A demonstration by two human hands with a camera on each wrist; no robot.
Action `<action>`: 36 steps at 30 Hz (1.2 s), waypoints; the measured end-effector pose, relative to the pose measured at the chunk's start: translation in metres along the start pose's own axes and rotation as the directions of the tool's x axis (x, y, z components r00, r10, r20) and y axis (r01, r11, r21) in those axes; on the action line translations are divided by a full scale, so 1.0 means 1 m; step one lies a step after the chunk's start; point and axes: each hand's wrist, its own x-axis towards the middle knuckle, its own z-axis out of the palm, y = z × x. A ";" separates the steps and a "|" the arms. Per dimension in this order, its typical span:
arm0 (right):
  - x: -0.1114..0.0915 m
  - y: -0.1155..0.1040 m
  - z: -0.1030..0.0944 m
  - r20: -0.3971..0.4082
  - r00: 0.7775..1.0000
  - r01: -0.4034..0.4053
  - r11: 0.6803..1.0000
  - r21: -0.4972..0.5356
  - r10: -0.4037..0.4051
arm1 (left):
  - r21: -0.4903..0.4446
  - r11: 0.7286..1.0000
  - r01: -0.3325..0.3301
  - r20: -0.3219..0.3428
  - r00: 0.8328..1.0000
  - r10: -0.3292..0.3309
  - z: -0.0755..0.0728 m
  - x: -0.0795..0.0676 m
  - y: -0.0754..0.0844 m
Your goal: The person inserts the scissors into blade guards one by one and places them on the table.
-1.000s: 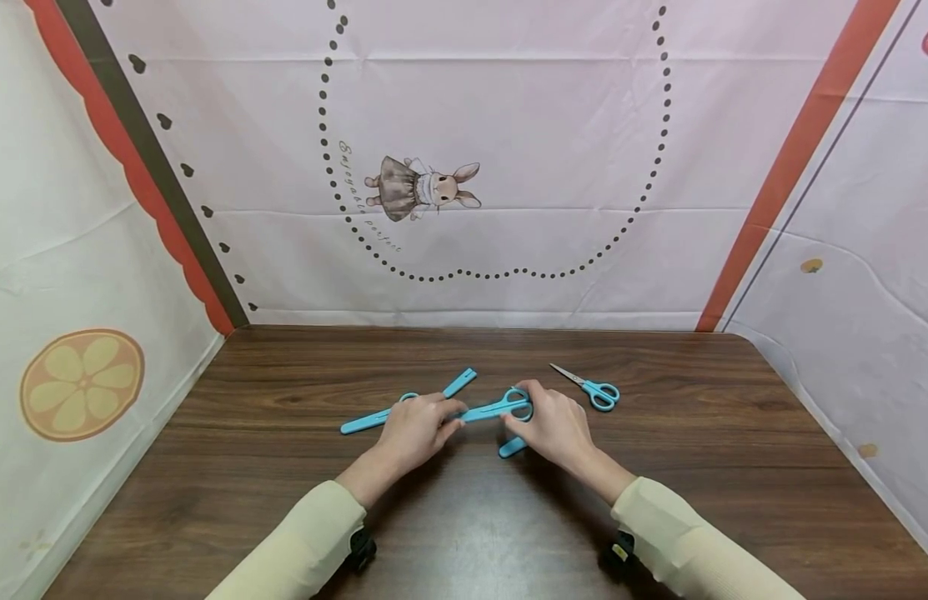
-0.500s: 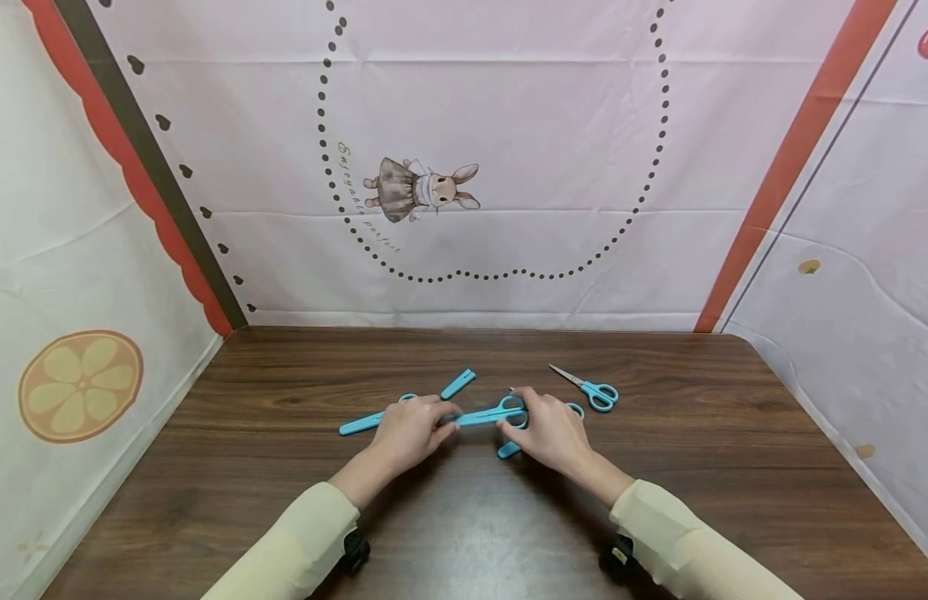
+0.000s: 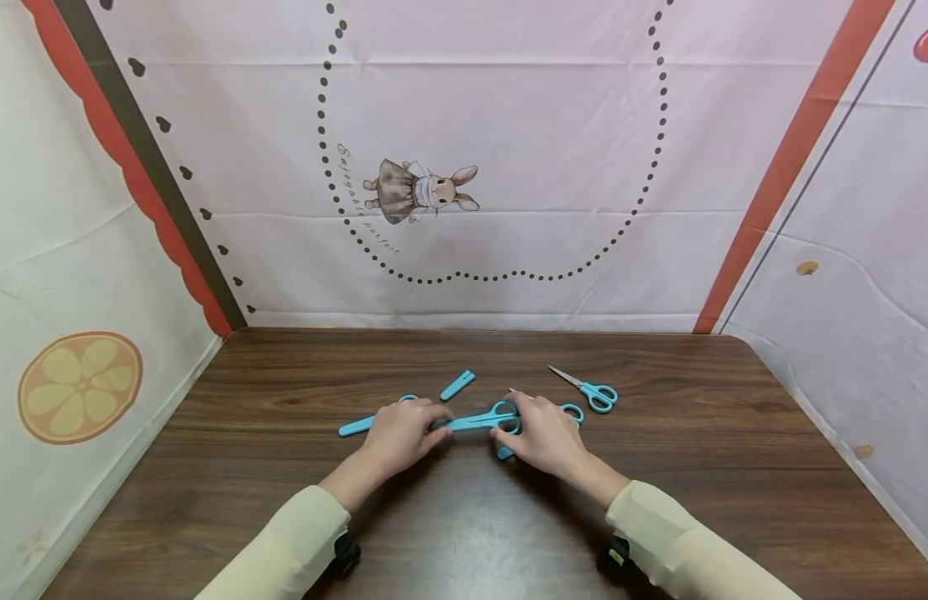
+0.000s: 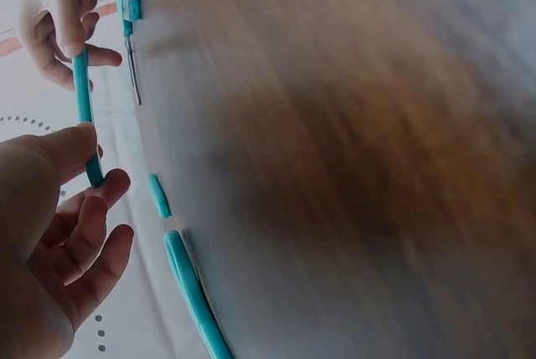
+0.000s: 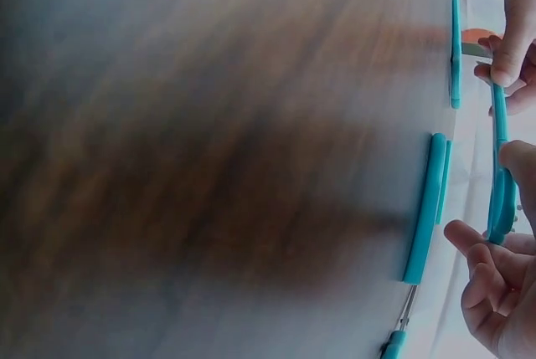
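Note:
A pair of blue scissors (image 3: 474,422) with its blades in a blue sheath spans the space between both hands, raised above the table. My left hand (image 3: 403,429) pinches the sheath end between thumb and fingers. At the other end, the finger loops are pinched by my right hand (image 3: 542,429). In the left wrist view the sheathed scissors (image 4: 82,91) appear edge-on, other left fingers loosely bent. Beneath the right hand lies another pair of scissors (image 3: 574,412), mostly hidden, and a blue sheath (image 3: 504,452) peeks out beside it.
Bare-bladed blue scissors (image 3: 600,397) lie at the back right of the brown table (image 3: 464,533). A loose blue sheath (image 3: 458,385) rests behind the hands. Left of my left hand is a long blue sheath (image 3: 357,426), partly covered. Printed cloth (image 3: 554,183) hangs behind.
Both hands and the sheathed scissors have shifted a little left and nearer to me. The loose sheath behind and a finger loop under the right hand now show more fully.

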 end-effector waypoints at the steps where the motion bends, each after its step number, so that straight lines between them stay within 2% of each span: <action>1: 0.000 0.000 0.000 -0.001 1.000 0.010 1.000 -0.001 -0.010 | 0.001 1.000 0.005 0.004 1.000 -0.005 -0.001 -0.001 0.000; 12: 0.001 -0.004 0.002 0.021 0.997 0.079 0.997 0.026 -0.080 | 0.001 1.000 0.031 0.018 0.999 -0.031 -0.002 -0.007 -0.007; 19: 0.003 -0.007 0.003 0.025 0.994 0.101 0.995 0.016 -0.102 | 0.008 1.000 0.029 -0.004 1.000 -0.029 -0.003 -0.011 -0.013; 26: 0.003 -0.014 0.005 0.034 0.995 0.091 0.995 0.041 -0.093 | -0.008 0.999 0.053 -0.010 0.999 -0.053 -0.005 -0.017 -0.018; 33: 0.003 -0.019 0.012 0.012 0.993 0.120 0.991 0.055 -0.121 | 0.007 0.998 0.061 -0.001 0.998 -0.061 -0.003 -0.023 -0.024; 36: 0.003 -0.022 0.013 0.040 0.994 0.102 0.993 0.055 -0.104 | 0.005 0.997 0.071 0.006 0.997 -0.071 -0.003 -0.025 -0.027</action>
